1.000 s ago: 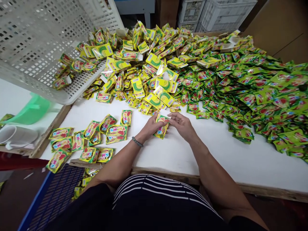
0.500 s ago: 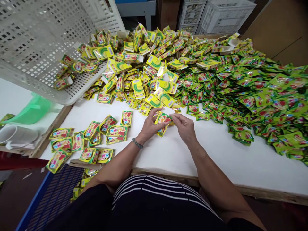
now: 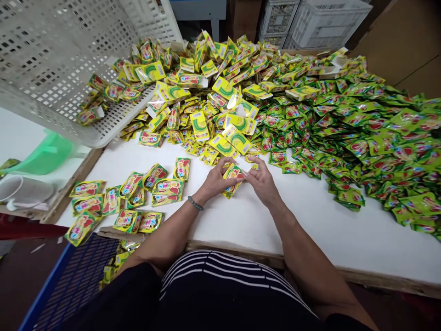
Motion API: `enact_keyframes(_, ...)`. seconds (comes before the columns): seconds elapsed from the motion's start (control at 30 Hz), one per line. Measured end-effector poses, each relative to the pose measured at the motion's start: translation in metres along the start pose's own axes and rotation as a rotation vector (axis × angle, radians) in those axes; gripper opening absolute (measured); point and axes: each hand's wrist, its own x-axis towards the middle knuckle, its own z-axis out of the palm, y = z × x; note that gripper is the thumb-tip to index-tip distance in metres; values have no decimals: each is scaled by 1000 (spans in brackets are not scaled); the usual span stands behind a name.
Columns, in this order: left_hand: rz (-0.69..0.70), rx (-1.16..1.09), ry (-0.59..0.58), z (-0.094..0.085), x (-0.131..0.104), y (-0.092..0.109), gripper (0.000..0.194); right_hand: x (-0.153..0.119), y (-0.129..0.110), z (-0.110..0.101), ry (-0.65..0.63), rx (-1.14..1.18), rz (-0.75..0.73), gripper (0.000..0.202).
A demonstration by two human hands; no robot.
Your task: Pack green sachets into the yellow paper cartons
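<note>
My left hand [image 3: 217, 180], with a beaded bracelet at the wrist, holds a small yellow-green box [image 3: 231, 180] between thumb and fingers. My right hand [image 3: 262, 180] touches the right end of that box with its fingertips; its index finger is raised and apart from the thumb. Whether it also pinches a flap is too small to tell. Just beyond my hands lie yellow boxes [image 3: 200, 126] in a heap. A pile of green packets [image 3: 310, 122] spreads to the right. Several similar boxes [image 3: 167, 187] lie on the white table [image 3: 296, 230] to the left.
A white perforated crate [image 3: 58, 110] lies tipped at the upper left, some boxes inside. Below it are a green scoop [image 3: 48, 154] and a white mug [image 3: 25, 191]. Under the table's left edge sits a blue basket [image 3: 74, 271]. White crates [image 3: 320, 23] stand behind the piles.
The fingers of my right hand have spread somewhat, and the hand has shifted slightly at the box's end. My left hand still holds the box. The view has moved a little.
</note>
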Motion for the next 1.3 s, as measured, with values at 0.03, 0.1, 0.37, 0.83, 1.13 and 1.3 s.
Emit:
enact_keyframes(0.03, -12, -29, -4, 0, 0, -1, 66, 0, -2, 0, 9, -11, -15, 49)
enact_keyframes(0.1, -40, -79, 8, 1, 1, -2, 70, 0, -4, -2, 14, -79, -55, 39)
enact_keyframes(0.37, -53, -104, 102, 3, 1, -1, 62, 0, -4, -5, 50, -137, -52, 26)
enact_keyframes(0.83, -58, -44, -1, -1, 0, 5, 61, 3, 4, -15, 33, 16, 71, 30)
enact_keyframes(1.13, 22, -143, 139, 0, 0, -1, 51, -17, -25, 12, 81, -339, -130, 35)
enact_keyframes(1.3, 6, -72, 146, 1, -1, 5, 51, -16, -22, 21, 89, -381, -138, 35)
